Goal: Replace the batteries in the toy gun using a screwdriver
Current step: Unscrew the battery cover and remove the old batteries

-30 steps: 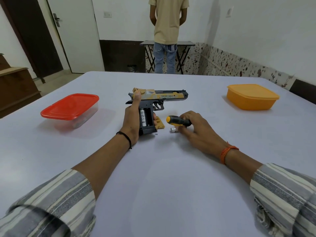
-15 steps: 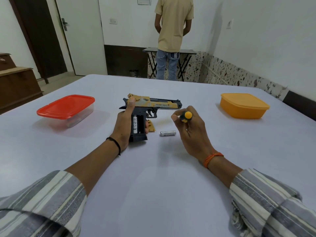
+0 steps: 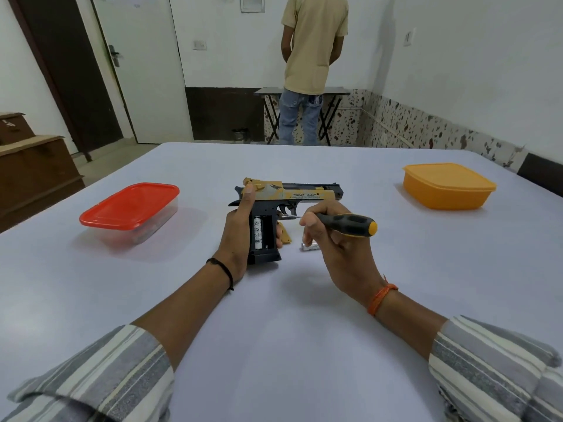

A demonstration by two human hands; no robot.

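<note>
A black and tan toy gun (image 3: 304,194) lies on its side in the middle of the white table (image 3: 289,330), barrel pointing right. My left hand (image 3: 237,236) grips its handle. The battery bay is open, with one battery (image 3: 257,232) in its left slot and the right slot empty. My right hand (image 3: 338,254) holds a black and yellow screwdriver (image 3: 347,223), its metal tip pointing left toward the trigger guard. A tan cover plate (image 3: 286,236) lies right of the handle. A loose silver battery (image 3: 309,247) lies under my right hand's fingers.
A clear box with a red lid (image 3: 129,205) stands at the left. An orange lidded box (image 3: 447,185) stands at the far right. A person (image 3: 310,68) stands with their back turned by a folding table (image 3: 301,92) beyond the far edge.
My right hand lifted the screwdriver off the table and turned it so the tip points left at the gun. The left hand stayed on the handle.
</note>
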